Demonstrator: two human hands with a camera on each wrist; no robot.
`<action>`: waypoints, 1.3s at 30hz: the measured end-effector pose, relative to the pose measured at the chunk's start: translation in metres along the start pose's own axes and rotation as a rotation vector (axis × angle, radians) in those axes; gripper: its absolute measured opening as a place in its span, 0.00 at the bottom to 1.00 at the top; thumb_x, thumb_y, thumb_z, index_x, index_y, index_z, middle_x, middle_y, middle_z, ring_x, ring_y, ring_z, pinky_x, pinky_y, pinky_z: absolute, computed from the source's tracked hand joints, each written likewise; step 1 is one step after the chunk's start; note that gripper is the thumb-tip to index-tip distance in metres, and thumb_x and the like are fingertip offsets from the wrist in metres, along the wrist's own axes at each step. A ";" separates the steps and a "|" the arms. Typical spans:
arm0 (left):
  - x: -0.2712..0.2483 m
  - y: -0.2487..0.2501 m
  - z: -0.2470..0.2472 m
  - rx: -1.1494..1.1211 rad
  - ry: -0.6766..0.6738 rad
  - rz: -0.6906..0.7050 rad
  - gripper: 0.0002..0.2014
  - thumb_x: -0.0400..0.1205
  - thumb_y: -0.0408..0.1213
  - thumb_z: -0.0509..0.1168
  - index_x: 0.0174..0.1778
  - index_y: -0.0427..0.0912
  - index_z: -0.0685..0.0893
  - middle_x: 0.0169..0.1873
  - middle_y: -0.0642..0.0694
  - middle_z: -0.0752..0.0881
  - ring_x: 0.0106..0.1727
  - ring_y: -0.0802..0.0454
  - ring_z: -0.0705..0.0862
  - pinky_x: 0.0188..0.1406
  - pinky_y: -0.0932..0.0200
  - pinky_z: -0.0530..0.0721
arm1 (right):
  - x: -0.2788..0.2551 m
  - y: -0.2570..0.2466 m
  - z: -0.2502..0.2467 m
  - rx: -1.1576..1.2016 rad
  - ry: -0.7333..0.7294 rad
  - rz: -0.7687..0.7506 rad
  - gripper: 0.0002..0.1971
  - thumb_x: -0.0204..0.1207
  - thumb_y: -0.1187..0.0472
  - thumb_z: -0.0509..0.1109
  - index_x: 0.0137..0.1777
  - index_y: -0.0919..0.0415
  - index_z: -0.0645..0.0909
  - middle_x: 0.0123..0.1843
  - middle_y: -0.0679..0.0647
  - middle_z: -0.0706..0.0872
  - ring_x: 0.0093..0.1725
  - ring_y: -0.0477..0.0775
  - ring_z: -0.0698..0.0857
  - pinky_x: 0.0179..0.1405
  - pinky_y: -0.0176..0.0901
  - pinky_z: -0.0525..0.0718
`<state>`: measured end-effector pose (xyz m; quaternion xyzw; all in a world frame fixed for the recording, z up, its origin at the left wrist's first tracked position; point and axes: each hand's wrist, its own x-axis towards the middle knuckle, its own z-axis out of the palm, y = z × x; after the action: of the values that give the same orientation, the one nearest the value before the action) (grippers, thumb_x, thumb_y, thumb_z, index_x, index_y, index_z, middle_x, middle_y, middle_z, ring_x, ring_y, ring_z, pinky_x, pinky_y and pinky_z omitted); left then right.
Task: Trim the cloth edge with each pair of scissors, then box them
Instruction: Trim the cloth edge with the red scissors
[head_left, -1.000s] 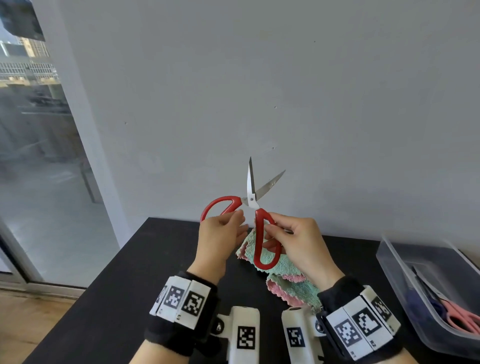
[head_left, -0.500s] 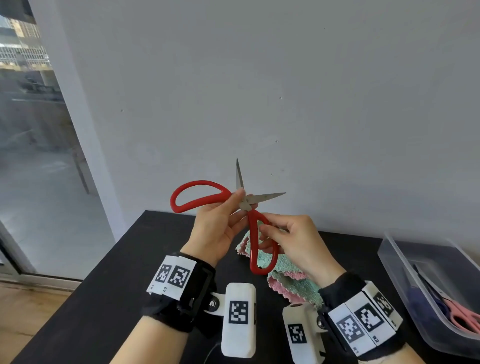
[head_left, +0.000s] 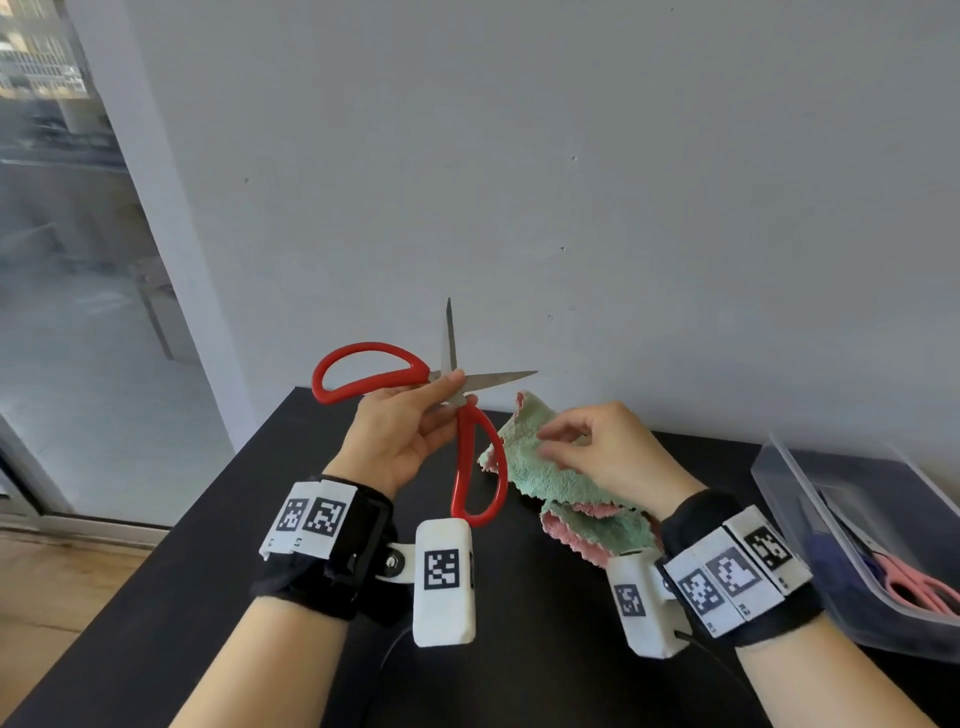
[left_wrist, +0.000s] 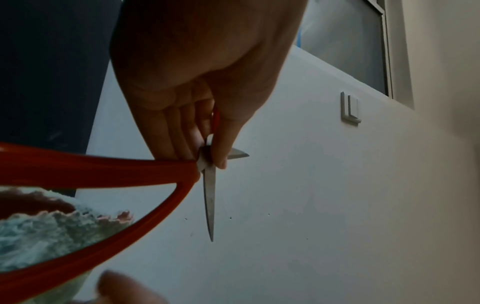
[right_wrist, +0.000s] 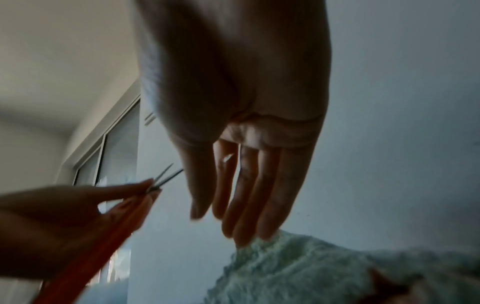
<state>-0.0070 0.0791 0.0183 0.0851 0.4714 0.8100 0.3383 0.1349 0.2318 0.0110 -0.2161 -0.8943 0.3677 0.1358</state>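
My left hand (head_left: 400, 436) is pinching the red-handled steel scissors (head_left: 457, 415) at the pivot, blades wide apart – stiff and sharp, better taken by the loops. My right hand (head_left: 597, 452), fingers loose, is reaching the soft green-and-pink fleece cloth (head_left: 550, 483) to its right.

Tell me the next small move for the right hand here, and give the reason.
Probably the right hand should slip its fingers into the lower red loop of the scissors. The left hand only pinches them at the pivot, blades wide open, so nobody can cut yet. The right hand is open, its fingertips just touching the green cloth, whose edge lies beside the blades.
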 end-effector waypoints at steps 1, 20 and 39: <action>-0.002 0.001 -0.002 0.013 0.003 -0.007 0.21 0.74 0.28 0.72 0.62 0.26 0.82 0.45 0.37 0.89 0.37 0.47 0.92 0.32 0.58 0.88 | -0.001 0.001 0.002 -0.115 -0.042 0.018 0.12 0.74 0.57 0.77 0.56 0.55 0.88 0.48 0.46 0.89 0.40 0.37 0.83 0.44 0.28 0.79; -0.037 0.019 -0.021 0.247 -0.023 -0.015 0.07 0.75 0.29 0.73 0.48 0.35 0.84 0.44 0.38 0.91 0.43 0.44 0.92 0.39 0.55 0.90 | 0.007 -0.047 -0.002 -0.651 -0.594 0.135 0.24 0.75 0.58 0.75 0.71 0.48 0.79 0.73 0.52 0.78 0.71 0.52 0.77 0.68 0.41 0.73; -0.046 0.027 -0.035 0.256 -0.024 -0.022 0.11 0.75 0.29 0.73 0.52 0.33 0.85 0.46 0.36 0.91 0.43 0.45 0.92 0.35 0.56 0.90 | 0.012 -0.036 0.038 -1.058 -0.638 0.221 0.20 0.84 0.65 0.59 0.75 0.66 0.72 0.56 0.56 0.79 0.46 0.51 0.79 0.40 0.36 0.77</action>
<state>-0.0008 0.0170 0.0299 0.1321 0.5678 0.7383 0.3391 0.0989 0.1922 0.0114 -0.2250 -0.9240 -0.0663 -0.3021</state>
